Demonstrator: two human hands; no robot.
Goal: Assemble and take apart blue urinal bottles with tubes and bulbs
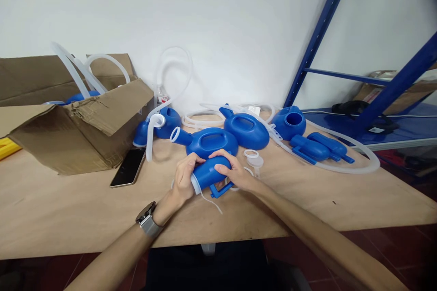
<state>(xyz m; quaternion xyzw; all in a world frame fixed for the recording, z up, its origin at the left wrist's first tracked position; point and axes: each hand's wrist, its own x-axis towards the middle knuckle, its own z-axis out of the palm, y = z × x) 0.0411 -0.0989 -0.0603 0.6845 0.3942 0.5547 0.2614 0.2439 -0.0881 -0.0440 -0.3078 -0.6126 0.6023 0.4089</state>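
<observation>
My left hand and my right hand are both closed around a blue plastic urinal cup, lying on its side just above the table. My left fingers are at its white rim, and a thin pale strip dangles below that. The right hand wraps the rounded end, with the blue bracket-like handle showing underneath. Right behind the hands lies a blue urinal bottle with a white ring on its neck. White rings and a clear cap lie beside the right hand.
An open cardboard box with hoses stands at left, a phone in front of it. More blue bottles, blue cups and a long clear hose lie along the back and right. Blue shelving rises at right.
</observation>
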